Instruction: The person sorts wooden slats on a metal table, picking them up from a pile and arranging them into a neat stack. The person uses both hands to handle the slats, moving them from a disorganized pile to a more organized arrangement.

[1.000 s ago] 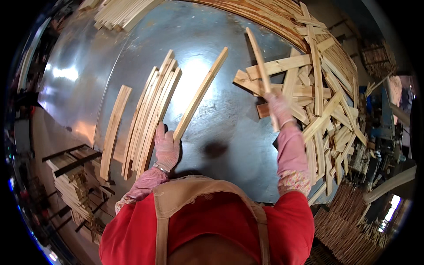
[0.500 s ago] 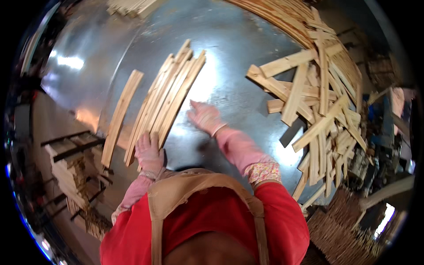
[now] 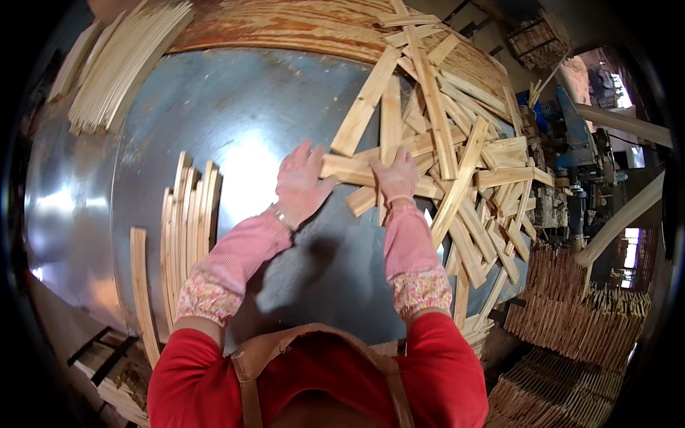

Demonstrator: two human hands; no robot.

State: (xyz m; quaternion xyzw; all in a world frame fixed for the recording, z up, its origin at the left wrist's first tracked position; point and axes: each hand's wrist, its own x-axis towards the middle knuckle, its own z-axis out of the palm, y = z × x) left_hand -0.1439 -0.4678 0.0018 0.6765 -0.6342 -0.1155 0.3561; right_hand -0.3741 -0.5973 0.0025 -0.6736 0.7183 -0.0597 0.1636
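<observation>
left hand (image 3: 302, 184) lying open, flat on table (image 3: 235, 114) | right hand (image 3: 397, 178) lying open on slats (image 3: 457, 153), 3 o'clock, palm hiding grip | stack (image 3: 187, 228) 9 o'clock

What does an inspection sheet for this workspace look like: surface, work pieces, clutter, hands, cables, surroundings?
Surface: shiny grey sheet-metal table, bare and reflective in the middle.
Work pieces: jumbled heap of pale flat wooden slats on the right; neat row of aligned slats on the left.
Clutter: second bundle of thin slats at the far left edge.
Hands: gloved left hand flat, touching a slat end at the heap's edge; gloved right hand resting on the heap; neither closed on anything.
Cables: nothing seen.
Surroundings: stacked slat bundles on the floor at right, blue machine beyond.
</observation>
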